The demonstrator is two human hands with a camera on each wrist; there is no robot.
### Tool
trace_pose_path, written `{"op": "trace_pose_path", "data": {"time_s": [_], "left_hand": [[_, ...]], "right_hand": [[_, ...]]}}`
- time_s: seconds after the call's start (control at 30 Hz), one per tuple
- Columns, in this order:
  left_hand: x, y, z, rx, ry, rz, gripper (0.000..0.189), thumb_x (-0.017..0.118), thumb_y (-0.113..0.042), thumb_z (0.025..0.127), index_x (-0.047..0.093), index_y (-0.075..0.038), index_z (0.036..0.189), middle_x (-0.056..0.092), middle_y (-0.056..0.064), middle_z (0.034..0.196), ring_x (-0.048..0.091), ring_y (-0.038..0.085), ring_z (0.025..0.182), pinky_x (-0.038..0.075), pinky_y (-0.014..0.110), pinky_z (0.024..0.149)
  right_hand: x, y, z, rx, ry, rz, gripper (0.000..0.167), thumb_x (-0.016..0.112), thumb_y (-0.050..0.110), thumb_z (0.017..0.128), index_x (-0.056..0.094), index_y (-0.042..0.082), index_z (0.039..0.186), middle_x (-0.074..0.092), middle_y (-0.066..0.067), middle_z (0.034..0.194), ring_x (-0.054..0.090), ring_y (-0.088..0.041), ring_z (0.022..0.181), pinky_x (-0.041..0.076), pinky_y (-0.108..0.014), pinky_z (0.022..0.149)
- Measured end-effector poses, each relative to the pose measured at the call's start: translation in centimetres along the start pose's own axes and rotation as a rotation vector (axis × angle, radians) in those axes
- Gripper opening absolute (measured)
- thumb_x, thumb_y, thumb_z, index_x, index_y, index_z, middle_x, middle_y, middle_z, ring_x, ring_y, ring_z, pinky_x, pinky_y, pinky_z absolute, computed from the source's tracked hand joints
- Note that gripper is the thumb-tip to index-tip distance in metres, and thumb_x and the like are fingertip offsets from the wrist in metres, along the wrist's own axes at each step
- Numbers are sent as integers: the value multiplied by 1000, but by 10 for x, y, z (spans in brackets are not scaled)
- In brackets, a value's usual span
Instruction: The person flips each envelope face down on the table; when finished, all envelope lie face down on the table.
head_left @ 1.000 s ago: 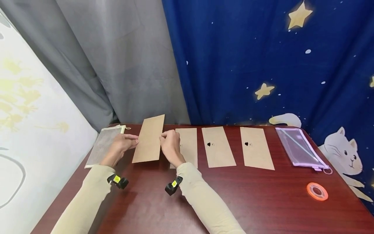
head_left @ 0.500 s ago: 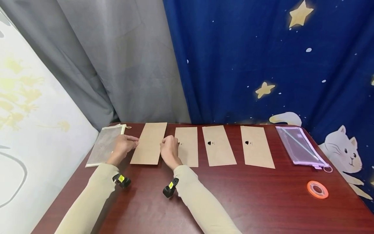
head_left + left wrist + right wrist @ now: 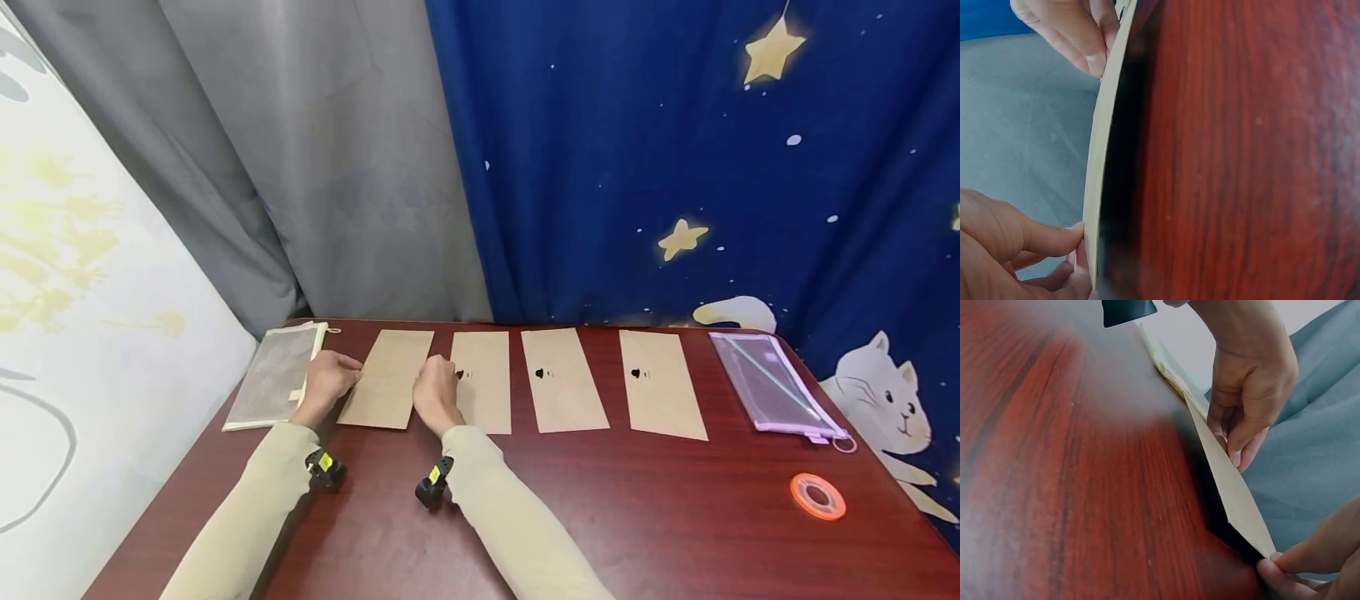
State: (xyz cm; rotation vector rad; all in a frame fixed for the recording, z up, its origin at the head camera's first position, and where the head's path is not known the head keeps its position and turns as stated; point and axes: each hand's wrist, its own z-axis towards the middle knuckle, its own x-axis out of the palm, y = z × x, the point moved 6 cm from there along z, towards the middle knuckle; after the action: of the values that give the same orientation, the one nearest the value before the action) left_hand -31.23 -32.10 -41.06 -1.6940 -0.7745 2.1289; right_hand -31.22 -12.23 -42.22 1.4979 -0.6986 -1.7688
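Observation:
A thin, blank brown kraft-paper rectangle (image 3: 386, 379) is held low over the table between both hands, at the left end of a row of similar pieces. My left hand (image 3: 328, 385) pinches its left edge, thumb above and fingertips beneath in the left wrist view. On the opposite edge, my right hand (image 3: 437, 393) pinches it between thumb and fingers (image 3: 1288, 581). A dark shadow runs below the paper's near edge (image 3: 1229, 487) in the right wrist view. The neighbouring kraft piece (image 3: 483, 400), printed with a small black hat, lies partly behind my right hand.
Two more printed kraft pieces, one (image 3: 566, 392) nearer and one (image 3: 663, 396) farther right, lie flat. A grey zip pouch (image 3: 262, 387) sits at far left, a purple mesh pouch (image 3: 772, 383) at far right. An orange ring-shaped roll (image 3: 817, 497) lies on the red-brown table (image 3: 660, 517).
Both hands have lowered the kraft-paper rectangle from a raised tilt to nearly flat, close over the table. The left hand has shifted slightly right. Other items stay put.

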Motion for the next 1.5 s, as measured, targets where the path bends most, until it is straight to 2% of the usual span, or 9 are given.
{"op": "trace_pose_path", "data": {"time_s": [0.3,0.47,0.63,0.8,0.9,1.03,1.17,1.3,1.5], "left_hand": [[4,-10,1,44,-25,79,18,68,-2,81,78,7,93,75,24,99,70,44,97,57,52,83],[7,-17,-4,63,-41,81,17,67,2,79,77,9,90,75,26,91,71,41,81,59,46,67],[10,-21,-9,85,-57,110,13,68,1,80,77,9,86,75,25,86,71,38,74,58,43,61],[12,-27,-11,51,-40,94,20,66,-10,90,76,7,94,75,25,93,71,39,81,57,48,69],[16,-35,-10,9,1,41,29,63,-19,96,75,5,107,73,25,107,69,42,96,56,51,81],[26,-53,-12,-17,84,-50,33,61,-24,99,74,2,115,73,22,114,68,38,107,55,49,93],[43,-70,-16,-71,240,-246,36,58,-22,102,69,5,122,72,24,117,70,34,110,59,43,96],[56,-83,-20,-123,357,-395,39,54,-19,103,63,9,130,65,27,129,67,33,117,59,37,97],[67,-93,-20,-156,431,-480,43,51,-19,105,55,13,135,59,32,134,63,37,123,54,40,106]], "right_hand": [[-3,6,9,-35,25,-78,46,53,-6,94,41,15,56,52,-5,57,42,-12,52,36,-23,48],[-3,9,10,-17,32,-147,37,57,-6,92,53,10,59,70,-14,72,55,-14,60,43,-25,51],[-7,11,3,-34,37,-205,35,59,-5,90,54,10,59,71,-15,74,65,-18,66,46,-25,51],[-28,7,-1,7,74,-64,46,64,7,94,45,12,54,50,-3,54,47,-14,49,37,-23,45],[-43,2,0,32,89,5,49,65,16,98,48,11,52,40,2,50,36,-11,46,30,-21,43],[-63,-7,3,26,102,27,41,63,19,99,66,6,60,55,-1,56,46,-9,54,35,-19,49],[-84,-22,7,45,112,42,26,63,17,97,79,6,79,68,-3,70,56,-9,65,44,-20,61],[-103,-47,12,145,150,103,21,61,11,94,80,4,99,74,-6,82,61,-11,68,51,-22,65],[-124,-84,18,312,235,357,33,51,0,96,64,-12,124,72,-27,114,74,-30,100,63,-31,83]]}}
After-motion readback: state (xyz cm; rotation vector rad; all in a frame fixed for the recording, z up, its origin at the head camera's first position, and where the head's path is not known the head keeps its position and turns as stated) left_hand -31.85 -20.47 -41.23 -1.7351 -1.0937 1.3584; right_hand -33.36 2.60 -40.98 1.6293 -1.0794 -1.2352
